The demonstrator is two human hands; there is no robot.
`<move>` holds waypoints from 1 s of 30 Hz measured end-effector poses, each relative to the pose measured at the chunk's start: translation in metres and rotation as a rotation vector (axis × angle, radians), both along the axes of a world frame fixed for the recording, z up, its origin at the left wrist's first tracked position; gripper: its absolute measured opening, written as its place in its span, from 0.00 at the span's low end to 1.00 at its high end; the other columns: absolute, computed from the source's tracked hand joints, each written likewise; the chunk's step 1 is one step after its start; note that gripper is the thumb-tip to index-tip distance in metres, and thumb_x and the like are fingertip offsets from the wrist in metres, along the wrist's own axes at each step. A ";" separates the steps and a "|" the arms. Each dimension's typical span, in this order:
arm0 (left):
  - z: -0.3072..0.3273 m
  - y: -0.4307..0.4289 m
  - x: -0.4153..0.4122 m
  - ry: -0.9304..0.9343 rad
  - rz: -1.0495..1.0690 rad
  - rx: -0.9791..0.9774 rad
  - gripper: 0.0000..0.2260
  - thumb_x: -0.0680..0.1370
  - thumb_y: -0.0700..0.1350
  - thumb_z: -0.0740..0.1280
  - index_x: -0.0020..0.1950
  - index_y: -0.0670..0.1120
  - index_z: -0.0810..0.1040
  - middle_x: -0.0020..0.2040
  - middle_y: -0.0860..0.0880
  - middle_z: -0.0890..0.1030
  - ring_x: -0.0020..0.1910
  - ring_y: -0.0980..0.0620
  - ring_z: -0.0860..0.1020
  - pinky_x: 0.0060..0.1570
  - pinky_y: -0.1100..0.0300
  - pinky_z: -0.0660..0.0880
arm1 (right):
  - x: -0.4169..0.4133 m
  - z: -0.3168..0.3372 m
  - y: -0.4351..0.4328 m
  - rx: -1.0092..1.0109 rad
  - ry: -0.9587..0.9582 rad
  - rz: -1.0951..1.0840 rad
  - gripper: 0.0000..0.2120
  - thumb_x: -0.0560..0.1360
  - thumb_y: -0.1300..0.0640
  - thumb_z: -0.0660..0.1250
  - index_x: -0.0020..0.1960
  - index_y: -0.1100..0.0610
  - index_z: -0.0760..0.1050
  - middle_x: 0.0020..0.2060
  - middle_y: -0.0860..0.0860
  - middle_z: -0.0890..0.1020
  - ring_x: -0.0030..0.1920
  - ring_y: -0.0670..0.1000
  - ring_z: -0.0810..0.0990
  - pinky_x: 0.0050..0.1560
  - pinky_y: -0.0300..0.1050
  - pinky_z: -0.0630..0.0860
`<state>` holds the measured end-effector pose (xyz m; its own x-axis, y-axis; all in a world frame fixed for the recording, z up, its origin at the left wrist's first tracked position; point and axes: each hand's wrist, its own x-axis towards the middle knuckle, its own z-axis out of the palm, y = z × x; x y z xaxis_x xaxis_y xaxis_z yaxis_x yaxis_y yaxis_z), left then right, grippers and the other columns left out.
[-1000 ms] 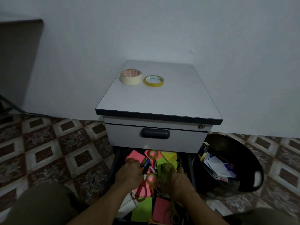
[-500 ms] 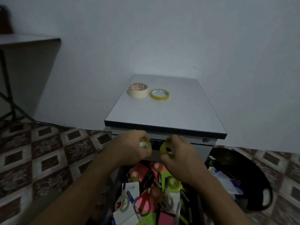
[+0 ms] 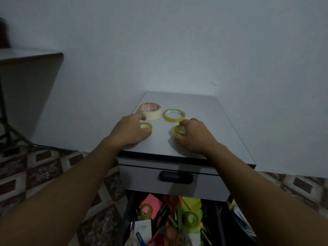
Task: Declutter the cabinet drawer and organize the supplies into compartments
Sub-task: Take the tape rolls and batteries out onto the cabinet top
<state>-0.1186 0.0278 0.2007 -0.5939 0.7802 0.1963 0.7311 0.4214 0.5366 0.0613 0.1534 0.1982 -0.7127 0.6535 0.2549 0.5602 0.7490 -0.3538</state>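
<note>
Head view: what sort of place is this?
Likely a home or small office corner: a drawer cabinet against a plain wall, patterned floor tiles, and its open drawer crammed with sticky notes and tape rolls.

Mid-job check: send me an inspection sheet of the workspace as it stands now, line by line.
Surface: grey cabinet top, with tape rolls on it.
Job's things: masking tape and thin yellow tape ring lie flat at the back; left small roll and right small roll sit in front of them.
Clutter: open lower drawer holds jumbled sticky notes, more tape rolls and pens.
Hands: left hand grips left small roll; right hand pinches right small roll, which is tilted.
Cables: dark cord-like line along the floor at left; cannot tell what it is.
Surroundings: upper drawer shut; patterned tile floor; table at left.
</note>
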 end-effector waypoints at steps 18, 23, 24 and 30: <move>-0.028 0.006 -0.034 -0.054 0.181 0.132 0.23 0.72 0.56 0.73 0.63 0.48 0.76 0.56 0.48 0.80 0.51 0.49 0.77 0.51 0.57 0.74 | -0.030 -0.028 0.029 -0.083 0.175 -0.104 0.28 0.71 0.45 0.69 0.65 0.59 0.70 0.57 0.56 0.78 0.58 0.58 0.75 0.57 0.54 0.75; -0.031 0.003 -0.037 -0.062 0.184 0.149 0.22 0.72 0.57 0.73 0.62 0.48 0.76 0.54 0.49 0.80 0.50 0.49 0.76 0.48 0.59 0.72 | -0.030 -0.028 0.029 -0.081 0.187 -0.106 0.27 0.71 0.46 0.70 0.64 0.59 0.70 0.57 0.56 0.78 0.57 0.58 0.75 0.56 0.53 0.75; -0.032 0.003 -0.037 -0.061 0.180 0.152 0.22 0.72 0.57 0.73 0.62 0.48 0.76 0.54 0.49 0.79 0.50 0.49 0.76 0.48 0.59 0.71 | -0.029 -0.028 0.030 -0.078 0.187 -0.106 0.27 0.71 0.46 0.70 0.64 0.59 0.70 0.56 0.56 0.78 0.57 0.58 0.75 0.56 0.52 0.75; -0.040 0.004 -0.040 -0.056 0.162 0.166 0.24 0.71 0.60 0.74 0.61 0.50 0.76 0.55 0.49 0.80 0.52 0.49 0.77 0.51 0.56 0.74 | -0.030 -0.031 0.030 -0.060 0.194 -0.105 0.28 0.71 0.44 0.70 0.65 0.58 0.70 0.57 0.56 0.79 0.58 0.58 0.75 0.56 0.51 0.74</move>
<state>-0.1584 0.0317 0.1604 -0.7220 0.6340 0.2769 0.6283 0.4334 0.6461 0.0310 0.1834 0.1676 -0.5812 0.7398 0.3390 0.5510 0.6643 -0.5051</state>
